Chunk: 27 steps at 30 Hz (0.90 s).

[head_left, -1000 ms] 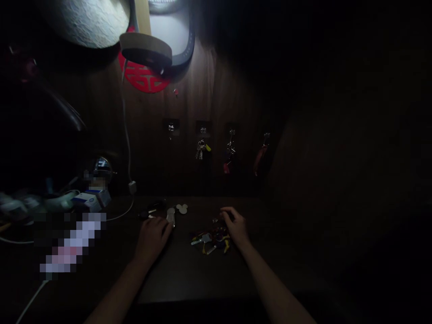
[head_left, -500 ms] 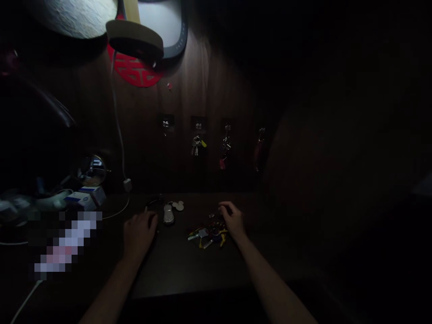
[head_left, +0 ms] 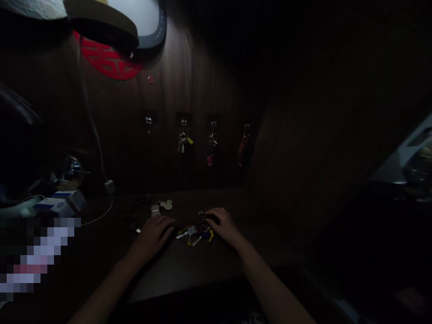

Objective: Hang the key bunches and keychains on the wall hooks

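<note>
A bunch of keys [head_left: 192, 231] with yellow and other coloured covers lies on the dark desk [head_left: 168, 274] between my hands. My left hand [head_left: 154, 236] rests to its left, palm down, fingers stretched toward the bunch and thumb apart. On the right, my right hand [head_left: 225, 226] is at the edge of the bunch, fingers bent and thumb apart from them. Whether its fingertips touch the keys is too dark to tell. Behind my left hand sits a silvery fob [head_left: 155, 210], partly hidden by the fingers, beside a pale mouse-ear-shaped tag [head_left: 166, 204].
Wall hooks carry one key bunch [head_left: 183, 141], another with a red tag [head_left: 211, 146], and a reddish hanging item [head_left: 242, 149]. White-and-blue boxes [head_left: 59, 204], a round mirror [head_left: 70, 173] and a white cable [head_left: 96, 130] are at left. A lamp [head_left: 104, 27] hangs above.
My left hand has moved right, from beside the fob toward the key bunch. My right hand has come closer to the bunch's right edge. The view has turned slightly right.
</note>
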Available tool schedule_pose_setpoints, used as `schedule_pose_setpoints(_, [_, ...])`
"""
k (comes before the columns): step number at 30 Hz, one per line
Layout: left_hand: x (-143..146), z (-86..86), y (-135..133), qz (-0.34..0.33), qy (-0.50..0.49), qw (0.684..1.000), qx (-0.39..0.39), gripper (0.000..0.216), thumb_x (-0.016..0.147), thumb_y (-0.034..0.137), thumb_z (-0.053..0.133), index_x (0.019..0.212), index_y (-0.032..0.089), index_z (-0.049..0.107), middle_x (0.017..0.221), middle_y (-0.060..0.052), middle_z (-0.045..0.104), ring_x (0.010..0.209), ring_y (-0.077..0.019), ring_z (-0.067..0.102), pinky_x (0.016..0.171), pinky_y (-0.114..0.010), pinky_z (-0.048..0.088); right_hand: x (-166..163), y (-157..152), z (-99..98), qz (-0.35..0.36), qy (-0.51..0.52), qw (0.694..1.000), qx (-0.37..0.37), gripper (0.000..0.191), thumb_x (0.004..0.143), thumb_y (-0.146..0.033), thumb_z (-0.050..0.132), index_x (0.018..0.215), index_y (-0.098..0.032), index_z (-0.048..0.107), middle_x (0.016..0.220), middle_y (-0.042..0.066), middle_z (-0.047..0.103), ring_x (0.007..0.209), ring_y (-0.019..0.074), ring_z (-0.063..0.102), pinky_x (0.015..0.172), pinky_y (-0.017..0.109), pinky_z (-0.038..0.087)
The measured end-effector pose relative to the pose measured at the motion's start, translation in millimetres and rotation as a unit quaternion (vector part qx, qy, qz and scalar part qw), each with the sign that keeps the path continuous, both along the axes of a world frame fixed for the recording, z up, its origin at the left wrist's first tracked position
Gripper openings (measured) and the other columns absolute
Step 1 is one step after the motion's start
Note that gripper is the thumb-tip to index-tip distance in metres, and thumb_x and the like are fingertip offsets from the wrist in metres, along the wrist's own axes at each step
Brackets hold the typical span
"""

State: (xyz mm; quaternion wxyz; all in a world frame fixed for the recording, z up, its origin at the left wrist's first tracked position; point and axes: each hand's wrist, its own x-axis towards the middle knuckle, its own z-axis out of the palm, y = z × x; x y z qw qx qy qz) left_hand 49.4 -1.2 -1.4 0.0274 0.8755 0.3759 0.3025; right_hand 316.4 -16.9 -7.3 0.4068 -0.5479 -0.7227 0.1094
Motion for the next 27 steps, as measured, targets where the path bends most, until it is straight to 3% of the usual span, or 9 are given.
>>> schedule_pose_setpoints(7, [36, 5.7, 0, -0.065, 0.036, 0.994, -0.08, 0.023, 0.087, 0.032, 0.048, 0.106, 0.026, 0.06, 0.099, -0.003, 0.064, 0.094, -0.0184, 0.056, 0.083, -0.033, 0.043, 2, 0, -3.3, -0.04, -0.042, 0.997, -0.042, 0.022, 0.072, -0.006, 0.049, 0.079, -0.022, 0.063, 0.091, 0.002, 0.066, 0.091, 0.0176, 0.054, 0.082, 0.03, 0.038])
schedule_pose_setpoints(13, [53, 16.0, -6, -0.057, 0.071, 0.99, -0.103, 0.026, 0.088, 0.036, 0.044, 0.08, 0.022, 0.064, 0.086, -0.003, 0.063, 0.085, -0.019, 0.055, 0.075, -0.032, 0.042, 7, 4, -7.3, -0.089, -0.031, 0.995, -0.041, 0.022, 0.072, -0.004, 0.044, 0.067, -0.021, 0.058, 0.084, 0.002, 0.065, 0.09, 0.0178, 0.054, 0.081, 0.03, 0.037])
schedule_pose_setpoints(18, [68, 20.0, 6, -0.029, 0.056, 0.994, -0.093, 0.037, 0.09, 0.038, 0.038, 0.07, 0.019, 0.063, 0.08, -0.005, 0.062, 0.08, -0.0184, 0.056, 0.072, -0.031, 0.043, 10, 7, -11.4, -0.067, 0.047, 0.996, -0.03, 0.026, 0.066, 0.0, 0.037, 0.056, -0.02, 0.049, 0.078, 0.003, 0.061, 0.081, 0.0151, 0.056, 0.074, 0.026, 0.04])
schedule_pose_setpoints(23, [90, 10.5, 30, -0.047, -0.007, 0.994, -0.103, 0.024, 0.087, 0.03, 0.044, 0.095, 0.021, 0.064, 0.096, -0.006, 0.063, 0.091, -0.0193, 0.057, 0.08, -0.032, 0.045, 13, 11, -17.1, -0.088, 0.095, 0.991, 0.017, 0.035, 0.053, 0.004, 0.032, 0.066, -0.021, 0.053, 0.077, 0.001, 0.057, 0.079, 0.0149, 0.055, 0.074, 0.026, 0.042])
schedule_pose_setpoints(27, [102, 2.2, 42, -0.056, 0.028, 0.993, -0.1, 0.028, 0.083, 0.024, 0.05, 0.109, 0.026, 0.062, 0.11, -0.006, 0.061, 0.102, -0.0213, 0.054, 0.087, -0.035, 0.043, 13, 12, -17.1, -0.11, 0.103, 0.988, 0.03, 0.044, 0.052, 0.004, 0.032, 0.076, -0.022, 0.058, 0.083, 0.002, 0.057, 0.082, 0.0157, 0.055, 0.077, 0.027, 0.043])
